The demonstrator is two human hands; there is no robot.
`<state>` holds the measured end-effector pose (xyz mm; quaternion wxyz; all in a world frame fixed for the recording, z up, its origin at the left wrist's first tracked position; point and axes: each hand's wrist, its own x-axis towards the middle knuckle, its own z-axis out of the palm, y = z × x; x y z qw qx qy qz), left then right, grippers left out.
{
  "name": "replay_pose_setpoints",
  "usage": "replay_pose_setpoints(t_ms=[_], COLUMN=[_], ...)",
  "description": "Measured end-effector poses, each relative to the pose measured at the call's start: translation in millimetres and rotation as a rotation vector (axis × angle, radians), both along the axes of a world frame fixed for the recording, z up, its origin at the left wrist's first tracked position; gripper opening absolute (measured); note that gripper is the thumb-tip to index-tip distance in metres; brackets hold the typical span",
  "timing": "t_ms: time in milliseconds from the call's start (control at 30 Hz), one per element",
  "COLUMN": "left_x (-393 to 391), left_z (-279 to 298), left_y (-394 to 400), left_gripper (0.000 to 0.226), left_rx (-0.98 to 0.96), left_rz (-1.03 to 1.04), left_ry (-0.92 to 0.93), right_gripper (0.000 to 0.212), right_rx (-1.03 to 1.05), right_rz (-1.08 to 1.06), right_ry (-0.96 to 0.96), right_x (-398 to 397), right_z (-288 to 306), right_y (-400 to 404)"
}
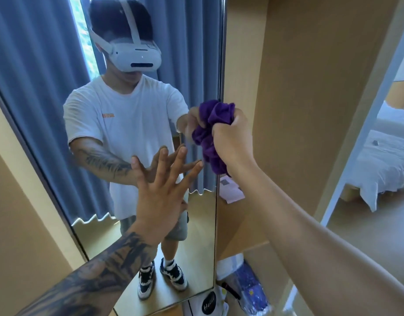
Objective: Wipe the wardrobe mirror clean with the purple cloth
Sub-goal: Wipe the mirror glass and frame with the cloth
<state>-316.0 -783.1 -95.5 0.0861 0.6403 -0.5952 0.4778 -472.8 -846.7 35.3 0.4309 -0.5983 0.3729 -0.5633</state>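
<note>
The tall wardrobe mirror (pixel 59 106) fills the left half of the view and reflects a person in a white shirt and headset. My left hand (pixel 160 190) lies flat against the glass with fingers spread and straight, near the mirror's right side. My right hand (pixel 233 137) grips the bunched purple cloth (pixel 210 137) and holds it at the mirror's right edge, just above and right of the left hand. Part of the cloth hangs down below the fist.
To the right of the mirror is the wardrobe's tan inner wall (pixel 299 87). Bags and packages (pixel 246 286) lie on the wardrobe floor below. A bed with white sheets (pixel 388 160) shows through the opening at far right.
</note>
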Motion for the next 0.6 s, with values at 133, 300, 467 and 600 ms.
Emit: replay_pose_setpoints(t_ms=[133, 300, 467, 600], left_x=[-3, -11, -12, -14], left_z=[1, 2, 3, 8], left_y=[4, 8, 7, 10], left_gripper=[0.087, 0.125, 0.125, 0.116], left_rx=[0.023, -0.014, 0.011, 0.019], left_rz=[0.034, 0.057, 0.075, 0.069], left_ry=[-0.018, 0.025, 0.009, 0.005], right_gripper=[0.037, 0.032, 0.037, 0.036], right_rx=[-0.042, 0.074, 0.184, 0.233], right_rz=[0.001, 0.042, 0.199, 0.175], right_ry=[0.041, 0.088, 0.106, 0.168], right_x=[-3, -9, -23, -29], right_z=[-16, -94, -138, -126], right_y=[5, 13, 19, 16])
